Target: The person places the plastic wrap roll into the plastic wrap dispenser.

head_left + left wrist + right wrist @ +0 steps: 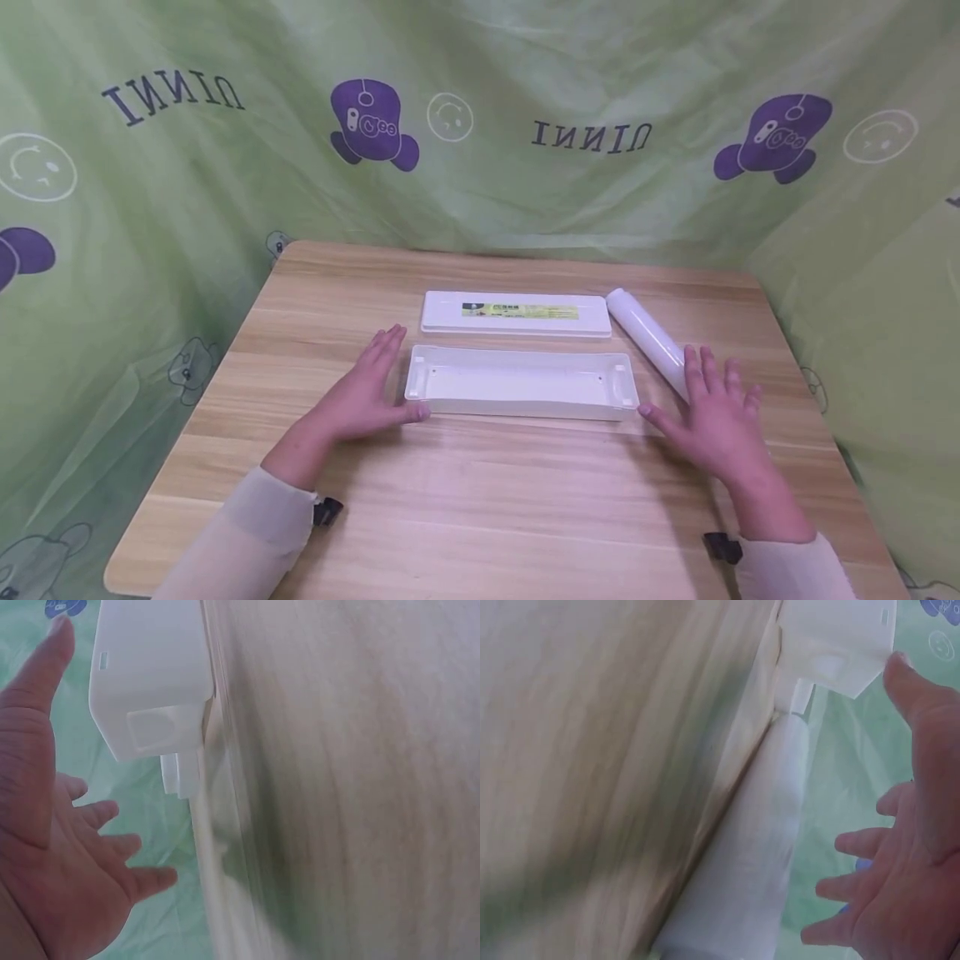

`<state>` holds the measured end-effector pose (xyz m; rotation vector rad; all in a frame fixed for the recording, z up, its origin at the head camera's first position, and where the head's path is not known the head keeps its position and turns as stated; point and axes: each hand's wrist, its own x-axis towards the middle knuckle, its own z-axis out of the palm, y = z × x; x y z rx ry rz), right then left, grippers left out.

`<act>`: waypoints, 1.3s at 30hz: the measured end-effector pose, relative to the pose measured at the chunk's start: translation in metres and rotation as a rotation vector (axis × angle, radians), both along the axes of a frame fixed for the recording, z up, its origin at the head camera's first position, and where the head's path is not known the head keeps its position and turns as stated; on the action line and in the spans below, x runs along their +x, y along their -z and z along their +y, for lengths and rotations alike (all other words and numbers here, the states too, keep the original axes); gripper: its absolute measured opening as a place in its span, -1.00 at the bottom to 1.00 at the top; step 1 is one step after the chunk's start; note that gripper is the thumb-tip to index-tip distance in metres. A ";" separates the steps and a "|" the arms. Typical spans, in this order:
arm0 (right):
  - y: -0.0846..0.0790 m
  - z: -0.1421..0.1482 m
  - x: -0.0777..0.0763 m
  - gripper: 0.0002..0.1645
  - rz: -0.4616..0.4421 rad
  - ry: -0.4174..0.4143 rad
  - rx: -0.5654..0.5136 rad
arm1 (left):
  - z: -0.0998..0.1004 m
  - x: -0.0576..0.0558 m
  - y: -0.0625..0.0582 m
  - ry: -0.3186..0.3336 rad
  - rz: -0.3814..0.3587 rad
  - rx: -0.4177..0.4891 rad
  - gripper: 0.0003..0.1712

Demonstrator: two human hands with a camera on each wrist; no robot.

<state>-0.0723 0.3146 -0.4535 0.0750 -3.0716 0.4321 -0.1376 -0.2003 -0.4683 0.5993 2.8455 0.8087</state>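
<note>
A long white open-topped box point(517, 408) lies on the table with its inside facing up. Beside its left end is my left hand point(365, 390), fingers spread and thumb near the box's front corner; nothing is in its grip. At the other end my right hand point(716, 421) hovers with fingers apart, thumb close to the box's right corner. Partly under that hand, a white roll point(648, 333) lies slantwise. Behind the box is its flat white lid point(442, 312), bearing a yellow-green label. Both wrist views show a box end point(161, 727) near the thumb, and the right one shows the roll point(742, 847).
The wood-grain table point(480, 517) has rounded corners. A green curtain point(495, 200) with purple cartoon prints hangs behind it and at both sides. Small black clips point(327, 512) sit at the cuffs of both sleeves.
</note>
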 end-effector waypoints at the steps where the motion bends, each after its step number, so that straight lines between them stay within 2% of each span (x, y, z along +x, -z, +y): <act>1: 0.000 0.001 0.000 0.42 0.001 -0.002 -0.014 | -0.001 0.000 0.001 -0.002 -0.019 0.019 0.60; 5: -0.001 0.008 0.001 0.45 0.004 -0.005 -0.055 | -0.003 -0.003 0.006 0.004 -0.082 0.077 0.64; 9: 0.000 0.015 0.002 0.49 0.005 -0.003 -0.063 | -0.003 -0.004 0.008 0.016 -0.105 0.104 0.62; 17: 0.005 0.026 0.006 0.51 -0.008 0.022 -0.091 | -0.002 -0.005 0.010 0.038 -0.112 0.113 0.53; 30: 0.012 0.038 0.010 0.51 -0.035 0.050 -0.117 | 0.001 -0.007 0.012 0.001 -0.105 0.116 0.35; 39: 0.014 0.043 0.013 0.51 -0.074 0.075 -0.120 | 0.002 -0.007 0.010 -0.019 -0.104 0.114 0.30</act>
